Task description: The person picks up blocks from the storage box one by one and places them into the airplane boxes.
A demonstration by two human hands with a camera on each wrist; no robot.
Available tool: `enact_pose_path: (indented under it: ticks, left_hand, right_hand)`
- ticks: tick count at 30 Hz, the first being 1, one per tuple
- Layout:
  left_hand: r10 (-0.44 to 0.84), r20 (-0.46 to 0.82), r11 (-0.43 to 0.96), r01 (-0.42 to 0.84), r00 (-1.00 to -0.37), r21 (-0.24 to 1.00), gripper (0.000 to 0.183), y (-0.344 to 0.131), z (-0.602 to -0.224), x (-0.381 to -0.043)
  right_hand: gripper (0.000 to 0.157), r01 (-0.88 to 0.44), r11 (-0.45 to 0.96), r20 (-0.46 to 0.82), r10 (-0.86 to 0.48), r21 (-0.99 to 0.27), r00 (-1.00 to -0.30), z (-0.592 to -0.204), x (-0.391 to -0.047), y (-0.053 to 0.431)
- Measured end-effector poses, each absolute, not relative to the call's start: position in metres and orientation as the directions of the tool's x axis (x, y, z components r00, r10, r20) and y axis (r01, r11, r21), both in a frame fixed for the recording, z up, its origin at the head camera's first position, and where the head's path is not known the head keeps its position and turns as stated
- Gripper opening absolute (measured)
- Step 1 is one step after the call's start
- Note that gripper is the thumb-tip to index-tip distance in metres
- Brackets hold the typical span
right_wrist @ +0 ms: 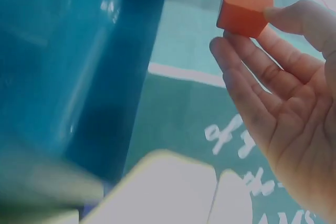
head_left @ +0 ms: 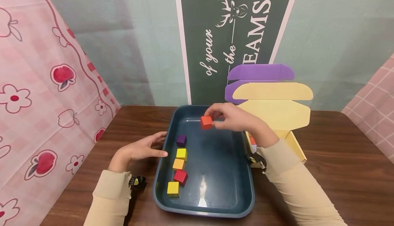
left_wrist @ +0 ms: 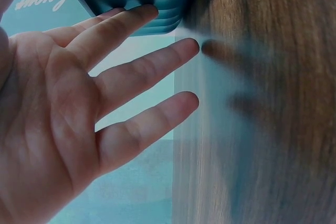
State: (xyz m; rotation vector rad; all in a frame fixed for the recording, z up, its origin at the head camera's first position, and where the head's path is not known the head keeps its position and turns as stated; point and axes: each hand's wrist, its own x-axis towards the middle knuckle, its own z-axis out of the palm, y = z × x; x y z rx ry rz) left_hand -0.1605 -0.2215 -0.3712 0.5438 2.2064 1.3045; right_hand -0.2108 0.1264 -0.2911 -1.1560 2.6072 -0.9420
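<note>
An orange cube [head_left: 206, 122] is pinched in the right hand [head_left: 232, 117], apparently mid-transfer; careful release seems called for. The tray [head_left: 218, 171] is flanked by the spread, empty left hand [head_left: 143, 148].

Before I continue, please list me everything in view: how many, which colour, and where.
Tray: 1, dark blue, on table
Table: 1, brown, under tray
Held cube: 1, orange-red, over tray
Purple cube: 1, purple, in tray
Yellow cubes: 2, yellow, in tray
Orange cube: 1, orange, in tray
Red cube: 1, red, in tray
Box: 1, yellow, right of tray
Box contents: count unclear, partly red, inside
Purple lid: 1, purple, behind box
Back cloth: 1, teal and dark green, behind table
Apple cloth: 1, pink, left
Checked surface: 1, pink, far right
Wrist devices: 2, black, one per wrist
Sleeves: 2, cream, on arms
Left hand: 1, at tray's left rim
Right hand: 1, holding held cube
</note>
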Motion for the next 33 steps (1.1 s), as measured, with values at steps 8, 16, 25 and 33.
enact_pose_path:
  ticks: [8, 16, 25, 33]
  left_hand:
    - [0.574, -0.231, 0.458, 0.075, -0.786, 0.886, 0.085, -0.221, -0.372, -0.16]
    - [0.576, -0.229, 0.452, 0.071, -0.785, 0.889, 0.084, -0.222, -0.372, -0.161]
    - [0.574, -0.23, 0.455, 0.072, -0.786, 0.888, 0.086, -0.223, -0.372, -0.16]
    - [0.573, -0.231, 0.455, 0.072, -0.786, 0.887, 0.085, -0.222, -0.372, -0.161]
  right_hand:
    - [0.032, -0.6, 0.517, 0.179, -0.648, -0.61, -0.74, -0.29, -0.198, 0.171]
    - [0.033, -0.628, 0.551, 0.262, -0.6, -0.55, -0.756, -0.3, -0.175, 0.228]
    - [0.035, -0.562, 0.654, 0.186, -0.553, -0.506, -0.812, -0.328, -0.153, 0.289]
    - [0.03, -0.468, 0.72, -0.029, -0.559, -0.513, -0.828, -0.342, -0.155, 0.312]
